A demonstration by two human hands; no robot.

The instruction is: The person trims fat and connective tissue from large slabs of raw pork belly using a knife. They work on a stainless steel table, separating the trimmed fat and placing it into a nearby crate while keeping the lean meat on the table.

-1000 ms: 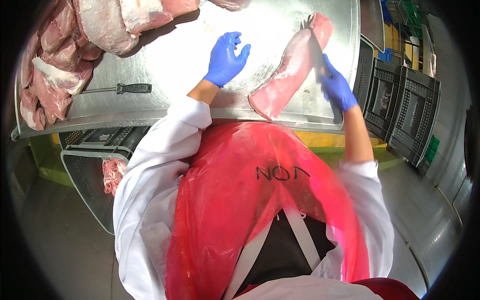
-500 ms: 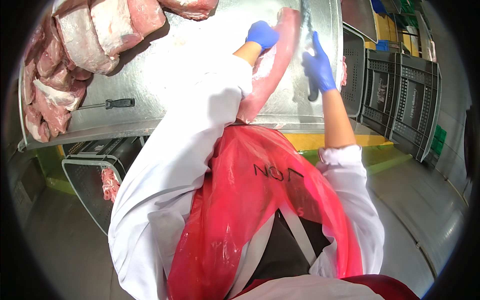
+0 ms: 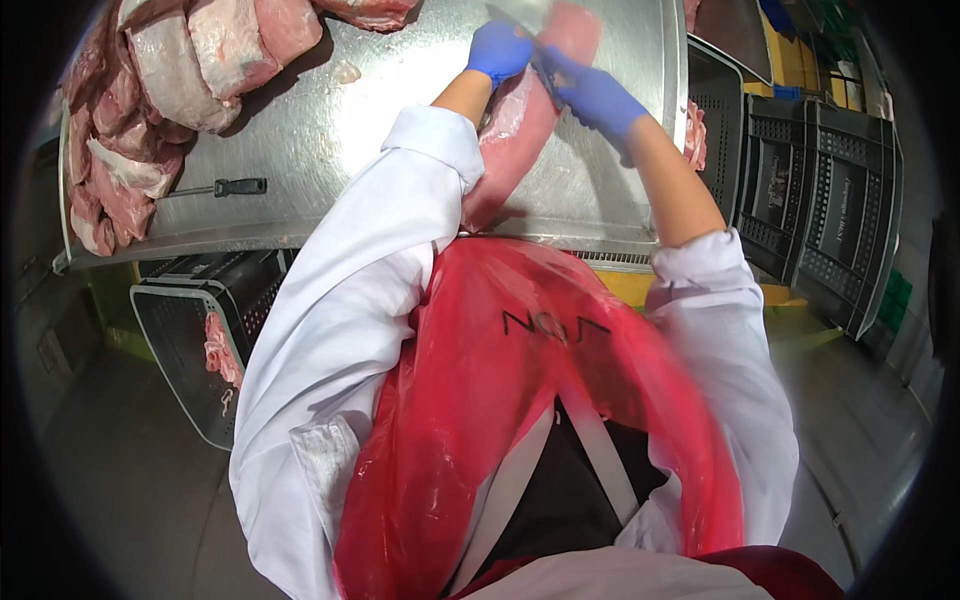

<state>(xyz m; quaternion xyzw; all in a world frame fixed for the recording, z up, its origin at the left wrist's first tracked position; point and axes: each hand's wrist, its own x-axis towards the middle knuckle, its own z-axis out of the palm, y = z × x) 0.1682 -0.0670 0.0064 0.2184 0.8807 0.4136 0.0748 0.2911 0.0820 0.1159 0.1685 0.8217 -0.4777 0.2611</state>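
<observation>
A long, pale pink strip of boneless meat, like a loin (image 3: 512,150), lies lengthwise on the metal table, its near end by the front edge. My left hand (image 3: 500,52), in a blue glove, is a closed fist at the strip's left side toward the far end; its fingertips are hidden. My right hand (image 3: 600,103), also blue-gloved and smeared by motion, reaches across the strip from the right with its fingers wrapped round a knife (image 3: 543,66). Most of the knife is blurred or covered by the hands.
Large meat cuts (image 3: 170,75) are piled at the far left. Near them lies a thin rod with a black handle (image 3: 240,187). A grey crate (image 3: 215,430) with meat scraps stands below the table at left. Dark crates (image 3: 825,200) stand at right. A small scrap (image 3: 346,72) lies on the table.
My right hand has swung left with the knife, from beside the meat to over it. My left hand has shifted slightly left and away from me.
</observation>
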